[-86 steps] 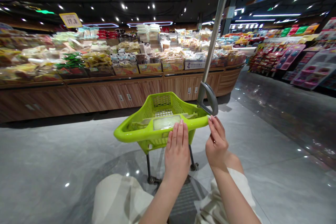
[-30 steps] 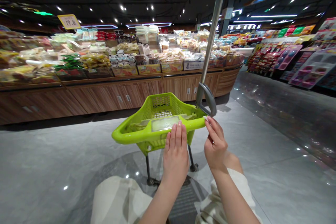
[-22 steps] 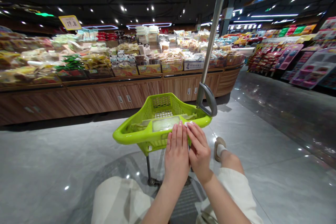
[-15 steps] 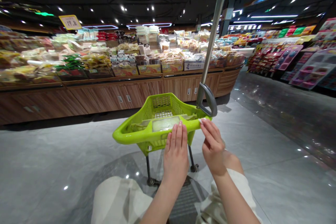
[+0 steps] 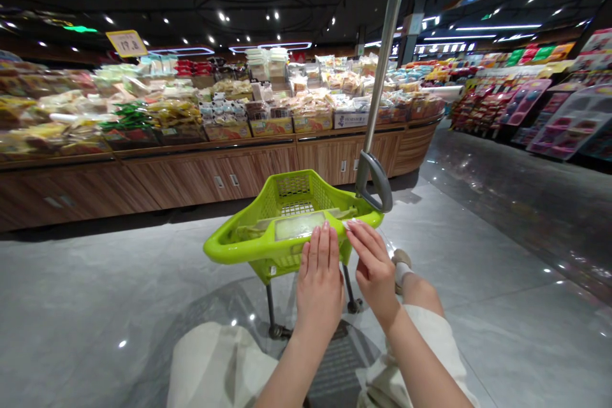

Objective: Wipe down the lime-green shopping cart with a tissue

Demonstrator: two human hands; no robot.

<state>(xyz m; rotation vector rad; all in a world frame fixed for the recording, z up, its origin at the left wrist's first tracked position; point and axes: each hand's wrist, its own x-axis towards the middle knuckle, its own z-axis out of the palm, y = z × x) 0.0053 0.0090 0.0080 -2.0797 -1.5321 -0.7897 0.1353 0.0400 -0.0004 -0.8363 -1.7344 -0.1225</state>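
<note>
Head view. Left hand [image 5: 319,277] lies flat, palm down, fingers straight and pressed together; it grips nothing. Its fingertips [image 5: 325,228] rest on the near rim of the green basket [image 5: 224,248], at the near edge of the pale panel [image 5: 297,227] set into that rim. Right hand [image 5: 375,268] is just beside the left, fingers extended and loosely spread, also gripping nothing; its fingertips [image 5: 352,225] touch the same rim towards the basket's near right corner.

The basket stands upright on a dark wheeled frame [image 5: 271,312] on the grey tiled floor [image 5: 95,293]. A grey pole [image 5: 382,57] rises from the right corner of the basket and ends below in a looped grip [image 5: 377,182], just above the right hand and apart from it.

Beyond the basket runs a wooden counter [image 5: 191,178] stacked with packaged goods [image 5: 229,108]; a yellow price sign [image 5: 127,43] stands over its left end. Racks of coloured packs [image 5: 540,115] line the right side.
</note>
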